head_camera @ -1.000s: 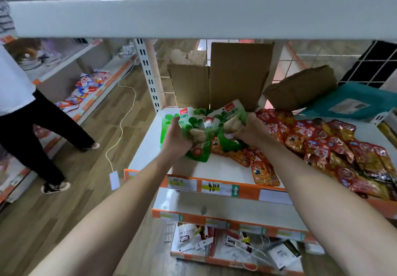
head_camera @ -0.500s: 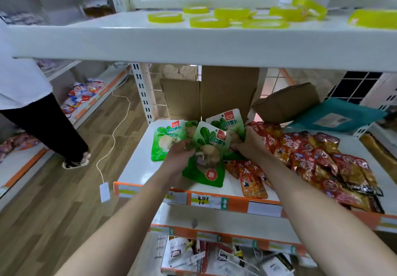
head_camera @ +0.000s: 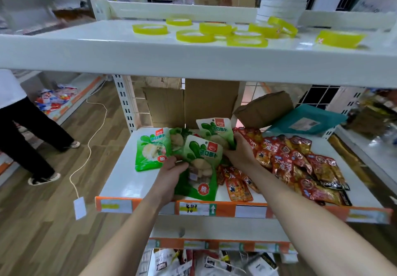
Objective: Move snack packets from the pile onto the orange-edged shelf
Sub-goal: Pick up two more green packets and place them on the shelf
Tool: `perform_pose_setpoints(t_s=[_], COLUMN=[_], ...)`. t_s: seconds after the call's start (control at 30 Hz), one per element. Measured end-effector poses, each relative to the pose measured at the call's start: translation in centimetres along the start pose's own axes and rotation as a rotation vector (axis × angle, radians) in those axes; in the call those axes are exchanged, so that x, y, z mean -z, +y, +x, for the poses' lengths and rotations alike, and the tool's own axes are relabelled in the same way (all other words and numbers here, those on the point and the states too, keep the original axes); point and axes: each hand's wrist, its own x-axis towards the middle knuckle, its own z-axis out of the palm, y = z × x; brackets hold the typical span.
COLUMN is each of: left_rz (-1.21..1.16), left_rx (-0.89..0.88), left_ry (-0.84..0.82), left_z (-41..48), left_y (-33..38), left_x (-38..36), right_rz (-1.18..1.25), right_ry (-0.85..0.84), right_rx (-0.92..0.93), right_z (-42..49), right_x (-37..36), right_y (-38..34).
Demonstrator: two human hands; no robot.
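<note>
A second ago you held the green packets bunched together in both hands, lifted off the white shelf with the orange front edge. By this moment you had spread them out. One glossy green snack packet with a white vegetable printed on it lay flat on the left part of that shelf, free of both hands, so that one counted as placed. Your left hand had its fingers curled round the left edge of a second green packet, thumb on its face. The packet's lower end reached almost to the orange edge, though whether it already rested on the shelf could not be told. Your right hand gripped the lower corner of a third green packet, which stood tilted up at the back, just in front of the brown cardboard box. Another green packet showed only in part between these, and who held it was not clear. The pile of red and orange snack packets lay on the right side of the same shelf, touching your right wrist. The head camera had also tipped upward, so the yellow tape rings on the upper white shelf came into view. As I judged it, you were mid-placement: one packet was down, and two remained in hand to be laid beside it.
</note>
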Motion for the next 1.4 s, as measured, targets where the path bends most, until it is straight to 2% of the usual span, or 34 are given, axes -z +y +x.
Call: perform_pose_setpoints(t_s=[0.1,0.17,0.33,0.43,0.6,0.8,1.07,1.4], left_rz=[-0.014,-0.017,-0.031,-0.016,-0.066,-0.014,0.067,0.175], left_rx=[-0.016,-0.028,-0.039,-0.002,-0.038,-0.028,-0.039,0.075], left_ry=[-0.053,-0.074,-0.124,-0.158,-0.21,-0.355,-0.546,-0.844], left_z=[-0.3,-0.2,0.0,-0.1,-0.3,-0.3,-3.0,-10.9], left_y=[0.0,-0.1,-0.2,0.2,0.7,1.1,-2.1,-9.2], left_x=[0.2,0.3,0.5,0.4,-3.3,-10.9,-25.1,-44.5], right_rz=[0.161,0.244,0.437,0.487,0.524,0.547,0.624,0.665], right_ry=[0.087,0.069,0.067,0.113,0.148,0.242,0.482,0.752], right_rx=[0.04,0.043,-0.098,-0.142,-0.168,-0.119,-0.263,-0.411], right_z=[-1.8,-3.3,-7.4,-9.5,-11.8,-15.1,-21.7,-34.6], right_x=[1.2,2.1,4.6,5.7,8.3,13.8,22.1,33.5], right_y=[-0.3,0.1,2.9,4.6,6.3,8.3,15.8,27.8])
